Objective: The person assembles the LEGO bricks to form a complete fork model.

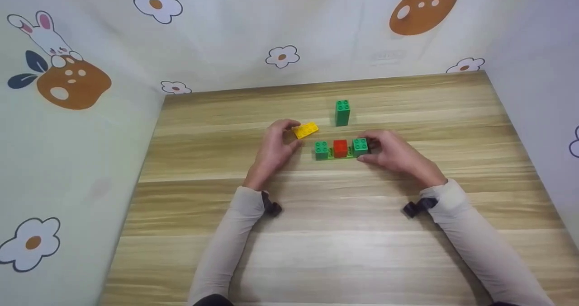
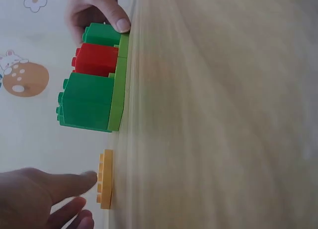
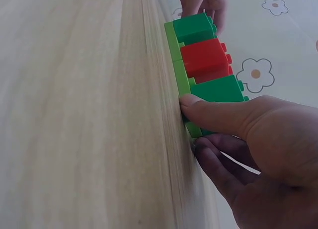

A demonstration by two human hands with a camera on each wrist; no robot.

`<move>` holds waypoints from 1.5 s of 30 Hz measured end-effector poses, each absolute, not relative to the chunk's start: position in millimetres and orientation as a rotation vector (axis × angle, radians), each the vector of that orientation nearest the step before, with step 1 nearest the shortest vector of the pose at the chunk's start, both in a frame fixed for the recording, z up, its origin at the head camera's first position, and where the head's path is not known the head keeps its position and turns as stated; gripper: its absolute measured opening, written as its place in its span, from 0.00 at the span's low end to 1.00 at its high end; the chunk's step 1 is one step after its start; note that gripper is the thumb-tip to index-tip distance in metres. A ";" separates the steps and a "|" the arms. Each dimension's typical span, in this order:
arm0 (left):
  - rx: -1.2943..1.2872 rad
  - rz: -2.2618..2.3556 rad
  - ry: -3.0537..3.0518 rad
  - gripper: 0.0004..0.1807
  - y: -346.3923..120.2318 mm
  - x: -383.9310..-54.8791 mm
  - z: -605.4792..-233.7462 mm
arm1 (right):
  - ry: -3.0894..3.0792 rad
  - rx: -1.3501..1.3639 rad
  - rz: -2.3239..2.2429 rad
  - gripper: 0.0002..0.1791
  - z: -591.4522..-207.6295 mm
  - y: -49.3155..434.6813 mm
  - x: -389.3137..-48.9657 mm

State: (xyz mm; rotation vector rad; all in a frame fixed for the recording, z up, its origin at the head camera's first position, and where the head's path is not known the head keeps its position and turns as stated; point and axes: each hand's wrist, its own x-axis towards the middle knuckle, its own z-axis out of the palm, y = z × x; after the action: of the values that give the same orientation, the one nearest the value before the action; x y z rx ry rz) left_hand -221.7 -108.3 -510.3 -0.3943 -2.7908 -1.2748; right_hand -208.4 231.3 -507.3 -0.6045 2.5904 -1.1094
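On the table stands a row of building blocks: a left green block (image 1: 321,150), a red block (image 1: 340,148) and a right green block (image 1: 360,147), all on a light green base (image 2: 118,97). My right hand (image 1: 391,152) grips the right end of this row, its thumb (image 3: 198,110) along the front side of the base and block. Left of the row lies a flat yellow block (image 1: 306,130), studs up. My left hand (image 1: 277,148) is at its left end, fingers and thumb spread apart; whether a fingertip touches it I cannot tell.
A tall green block stack (image 1: 342,113) stands upright behind the row. Patterned cloth walls (image 1: 217,48) border the wooden table (image 1: 334,251) at the back and sides.
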 end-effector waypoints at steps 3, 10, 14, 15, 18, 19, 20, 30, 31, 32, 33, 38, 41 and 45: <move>-0.363 -1.295 -2.801 0.23 -107.7 -223.3 -512.0 | 2.608 -0.618 -1.108 0.26 -506.8 231.6 -208.0; -0.311 -1.332 -2.838 0.24 -105.3 -227.1 -513.1 | 2.631 -0.640 -1.095 0.26 -506.7 231.6 -206.7; -0.305 -1.354 -2.839 0.23 -104.5 -227.9 -513.1 | 2.632 -0.632 -1.086 0.27 -506.7 231.4 -206.9; -0.306 -1.355 -2.838 0.23 -104.5 -228.0 -513.1 | 2.632 -0.630 -1.084 0.27 -506.7 231.3 -206.8; -0.307 -1.348 -2.838 0.23 -104.3 -228.3 -513.2 | 2.634 -0.629 -1.081 0.28 -507.0 231.5 -206.6; -0.305 -1.341 -2.840 0.23 -104.3 -228.3 -513.2 | 2.635 -0.628 -1.080 0.28 -507.0 231.6 -206.5; -0.306 -1.333 -2.843 0.23 -104.3 -228.2 -513.2 | 2.632 -0.630 -1.083 0.28 -506.8 231.3 -206.6; -0.326 -1.284 -2.857 0.21 -103.6 -227.2 -511.9 | 2.607 -0.630 -1.120 0.27 -507.8 231.3 -207.0; -0.327 -1.279 -2.858 0.20 -103.4 -226.9 -511.5 | 2.603 -0.630 -1.124 0.27 -508.0 231.4 -207.3; -0.328 -1.271 -2.858 0.20 -103.2 -226.6 -511.2 | 2.601 -0.631 -1.128 0.27 -508.2 231.6 -207.6; -0.328 -1.263 -2.860 0.20 -103.0 -226.2 -511.0 | 2.602 -0.635 -1.130 0.27 -508.5 231.8 -207.8; -0.355 -1.262 -2.876 0.19 -101.4 -224.5 -509.8 | 2.603 -0.669 -1.144 0.27 -510.4 234.0 -209.6; -0.402 -1.327 -2.887 0.20 -100.3 -224.1 -510.1 | 2.593 -0.670 -1.156 0.26 -510.5 236.5 -210.6; -0.496 -1.455 -2.894 0.19 -98.5 -223.9 -510.0 | 2.559 -0.659 -1.193 0.26 -507.1 240.2 -211.0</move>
State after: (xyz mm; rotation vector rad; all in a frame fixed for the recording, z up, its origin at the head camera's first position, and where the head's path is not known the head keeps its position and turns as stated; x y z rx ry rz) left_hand -223.9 -98.5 -510.0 -0.4961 -2.8938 -1.4547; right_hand -211.0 240.2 -507.1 -0.6592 2.5592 -1.1926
